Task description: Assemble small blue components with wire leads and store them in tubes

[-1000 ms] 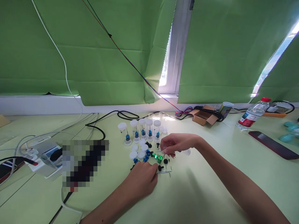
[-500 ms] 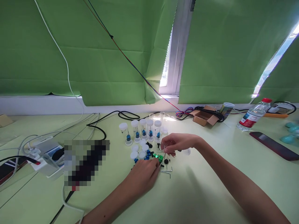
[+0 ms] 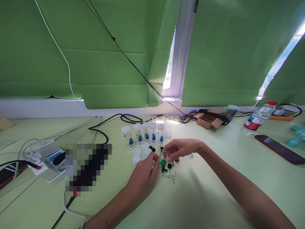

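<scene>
Between the two hands, low over the pale green surface [image 3: 214, 197], sits a small green part [image 3: 163, 162], and both hands meet at it. The left hand [image 3: 143, 178] is curled, its thumb and forefinger pinched together at the part's left edge; whether they actually grip it or only touch it cannot be told at this size. The right hand [image 3: 180, 149] hangs just above, fingers bent down and nearly closed, the fingertips at the part's top; something thin may be between them, but it is too small to make out.

Just beyond the hands stand five clear vials with white caps [image 3: 145, 132], in a row, each with a blue piece inside. Behind that row are about three empty clear vials [image 3: 165, 120], less distinct. Between the row and the left hand lie loose white caps [image 3: 137, 152], at least four in sight, some partly hidden by the fingers. Small black pieces [image 3: 169, 165] lie scattered under and beside the right hand; their count is unclear. Near the hands, on the person's side, lie two small metal hex keys [image 3: 172, 175].

Far to the right of the right hand are one open cardboard box [image 3: 207, 119], one can [image 3: 230, 111], one water bottle [image 3: 258, 117] lying tilted, and one dark phone [image 3: 277, 148]. Left of the left hand is a white power strip [image 3: 45, 157] with cables.
</scene>
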Demonstrator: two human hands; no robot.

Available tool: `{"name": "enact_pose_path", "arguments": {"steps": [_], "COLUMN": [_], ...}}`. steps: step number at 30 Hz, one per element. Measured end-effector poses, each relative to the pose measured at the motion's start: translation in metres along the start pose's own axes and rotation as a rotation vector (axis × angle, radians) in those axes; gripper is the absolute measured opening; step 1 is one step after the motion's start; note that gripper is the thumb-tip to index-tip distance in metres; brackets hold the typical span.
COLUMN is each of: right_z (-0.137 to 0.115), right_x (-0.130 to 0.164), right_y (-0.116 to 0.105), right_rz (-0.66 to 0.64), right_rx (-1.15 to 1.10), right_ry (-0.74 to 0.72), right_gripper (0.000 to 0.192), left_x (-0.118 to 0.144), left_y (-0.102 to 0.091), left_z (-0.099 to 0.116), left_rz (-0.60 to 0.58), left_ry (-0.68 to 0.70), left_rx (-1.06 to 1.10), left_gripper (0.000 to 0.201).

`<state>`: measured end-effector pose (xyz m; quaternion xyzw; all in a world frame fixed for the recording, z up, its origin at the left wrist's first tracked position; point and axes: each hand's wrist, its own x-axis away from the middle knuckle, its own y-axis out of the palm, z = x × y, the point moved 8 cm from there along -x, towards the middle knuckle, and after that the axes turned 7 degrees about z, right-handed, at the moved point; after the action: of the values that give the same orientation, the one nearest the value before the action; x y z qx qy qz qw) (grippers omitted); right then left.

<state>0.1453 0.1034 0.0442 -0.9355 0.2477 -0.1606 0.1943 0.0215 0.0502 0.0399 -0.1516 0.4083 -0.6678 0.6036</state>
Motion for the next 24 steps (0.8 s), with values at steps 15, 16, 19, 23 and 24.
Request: {"name": "enact_pose_path", "arguments": {"steps": [15,16,19,23,24], "right_z": [-0.0005,0.0000,0.0014,0.0010,0.0004], "right_x": [-0.0017,-0.0021,-0.0033,-0.0043,-0.0045], "right_y": [0.0018,0.0027,0.0058,0.0081,0.0089], "right_rz": [-0.007,-0.010,-0.023,-0.030,-0.035], "right_rx": [-0.032,-0.039,-0.057,-0.066,-0.061], "right_ry": [-0.014,-0.014,-0.011,-0.016,-0.021], "right_gripper": [0.035,0.036,0.040,0.042,0.042], "left_x": [0.0023,0.0019,-0.0006,-0.0044,-0.0050], "left_y": [0.0059,0.0063,0.0068,0.0071,0.0071], "left_z": [-0.0015,-0.0016,-0.0029,-0.0077,-0.0090], "left_rz": [-0.068,-0.069,-0.070,-0.061,-0.054], "left_ry": [-0.004,-0.006,-0.022,-0.093,-0.116], "left_rx": [0.084,0.100,0.170,0.297,0.337], "left_gripper": [0.021,0.021,0.023,0.020,0.019]}}
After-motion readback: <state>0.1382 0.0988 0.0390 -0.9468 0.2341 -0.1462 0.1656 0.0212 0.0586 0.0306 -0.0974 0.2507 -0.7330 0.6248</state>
